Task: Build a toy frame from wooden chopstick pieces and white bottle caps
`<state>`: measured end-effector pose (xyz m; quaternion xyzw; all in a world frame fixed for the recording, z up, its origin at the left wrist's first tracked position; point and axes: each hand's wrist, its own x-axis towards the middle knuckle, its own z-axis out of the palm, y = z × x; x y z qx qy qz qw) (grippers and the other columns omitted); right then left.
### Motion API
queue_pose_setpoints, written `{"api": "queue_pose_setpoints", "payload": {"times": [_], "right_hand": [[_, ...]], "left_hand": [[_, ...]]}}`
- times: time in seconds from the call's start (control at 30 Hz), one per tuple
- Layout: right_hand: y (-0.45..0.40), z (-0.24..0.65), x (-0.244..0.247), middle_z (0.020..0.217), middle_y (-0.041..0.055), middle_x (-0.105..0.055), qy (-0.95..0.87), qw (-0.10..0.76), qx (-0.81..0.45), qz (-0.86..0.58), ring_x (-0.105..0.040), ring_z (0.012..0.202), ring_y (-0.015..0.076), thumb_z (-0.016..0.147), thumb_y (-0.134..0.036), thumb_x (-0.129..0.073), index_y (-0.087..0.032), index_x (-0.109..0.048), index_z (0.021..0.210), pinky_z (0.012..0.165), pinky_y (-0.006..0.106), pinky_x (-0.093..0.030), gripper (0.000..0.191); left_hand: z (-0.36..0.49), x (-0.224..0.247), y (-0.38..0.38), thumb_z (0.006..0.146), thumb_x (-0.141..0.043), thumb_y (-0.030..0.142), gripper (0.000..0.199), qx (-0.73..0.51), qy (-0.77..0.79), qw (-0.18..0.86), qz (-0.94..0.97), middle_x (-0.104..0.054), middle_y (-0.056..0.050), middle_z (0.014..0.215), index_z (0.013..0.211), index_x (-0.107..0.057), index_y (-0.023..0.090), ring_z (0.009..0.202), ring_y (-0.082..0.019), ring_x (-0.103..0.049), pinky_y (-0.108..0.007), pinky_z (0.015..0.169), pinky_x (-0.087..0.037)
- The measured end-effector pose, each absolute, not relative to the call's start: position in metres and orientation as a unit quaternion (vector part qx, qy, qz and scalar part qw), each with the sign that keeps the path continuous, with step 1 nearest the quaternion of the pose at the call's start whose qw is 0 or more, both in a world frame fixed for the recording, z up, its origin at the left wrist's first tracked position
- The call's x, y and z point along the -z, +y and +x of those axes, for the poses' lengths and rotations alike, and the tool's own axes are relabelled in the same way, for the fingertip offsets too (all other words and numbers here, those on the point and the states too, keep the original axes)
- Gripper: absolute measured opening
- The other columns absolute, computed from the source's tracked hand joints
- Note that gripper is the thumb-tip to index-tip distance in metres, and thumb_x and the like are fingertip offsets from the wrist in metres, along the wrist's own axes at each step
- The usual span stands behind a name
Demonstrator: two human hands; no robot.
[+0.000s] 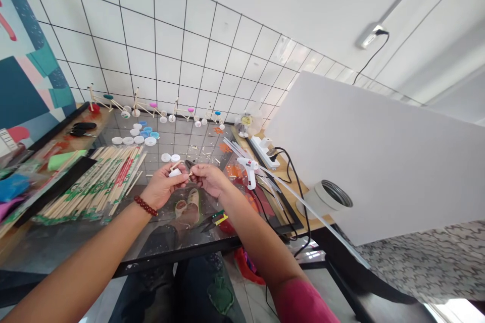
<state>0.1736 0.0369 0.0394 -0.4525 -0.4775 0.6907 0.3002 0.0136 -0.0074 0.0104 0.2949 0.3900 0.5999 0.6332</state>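
Note:
Over the middle of the glass table, my left hand (162, 185) is closed on a white bottle cap (175, 173) with a short wooden stick (175, 165) by it. Close beside it on the right, my right hand (208, 178) is closed, its fingertips pinching a small piece of wood (190, 173). The dark tip of a tool (189, 164) shows at the right fingertips; most of it is hidden. Two white caps (170, 158) lie just beyond the hands.
Wrapped chopsticks (102, 179) lie left, white and blue caps (144, 133) behind them. Small stick-and-cap models (182, 111) line the back. A white glue gun (249, 169), power strip (265, 153) and cables stand right. Scissors (214, 221) lie near the front edge.

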Motion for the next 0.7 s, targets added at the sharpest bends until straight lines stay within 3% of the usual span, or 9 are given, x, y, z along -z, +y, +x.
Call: {"api": "queue_pose_setpoints", "payload": {"times": [0.13, 0.27, 0.37, 0.7], "right_hand": [[0.031, 0.181, -0.041, 0.058, -0.0038, -0.054, -0.602, 0.308, -0.541, -0.501, -0.047, 0.060, 0.0112, 0.092, -0.026, -0.061, -0.018, -0.059, 0.062, 0.061, 0.022, -0.035, 0.032], [0.025, 0.191, -0.043, 0.085, -0.0012, -0.072, -0.722, 0.342, -0.358, -0.484, -0.062, 0.083, 0.0153, 0.089, -0.018, -0.064, -0.020, -0.074, 0.084, 0.083, 0.025, -0.046, 0.011], [0.027, 0.199, -0.042, 0.094, 0.0013, -0.075, -0.763, 0.332, -0.282, -0.478, -0.064, 0.087, 0.0171, 0.089, -0.017, -0.065, -0.022, -0.077, 0.091, 0.086, 0.028, -0.047, 0.013], [0.014, 0.234, -0.057, 0.089, 0.0020, -0.075, -0.832, 0.211, -0.213, -0.467, -0.065, 0.087, 0.0188, 0.090, -0.013, -0.064, -0.022, -0.079, 0.090, 0.084, 0.028, -0.044, 0.017]], "left_hand": [[0.013, -0.011, -0.007, 0.045, -0.100, 0.017, 0.047, -0.610, 0.387, 0.635, 0.274, -0.066, 0.003, 0.066, 0.079, -0.068, 0.016, 0.057, -0.011, -0.064, -0.018, 0.049, -0.053], [0.011, -0.011, -0.006, 0.050, -0.098, 0.014, 0.043, -0.607, 0.392, 0.636, 0.271, -0.065, 0.002, 0.064, 0.081, -0.068, 0.015, 0.057, -0.011, -0.064, -0.017, 0.048, -0.051], [0.011, -0.010, -0.005, 0.049, -0.097, 0.011, 0.044, -0.614, 0.395, 0.629, 0.268, -0.067, 0.002, 0.066, 0.082, -0.068, 0.015, 0.058, -0.011, -0.065, -0.017, 0.049, -0.052], [0.003, -0.015, 0.003, 0.048, -0.090, 0.005, 0.035, -0.656, 0.406, 0.597, 0.217, -0.069, 0.001, 0.066, 0.075, -0.068, 0.015, 0.053, -0.010, -0.064, -0.015, 0.045, -0.051]]}}
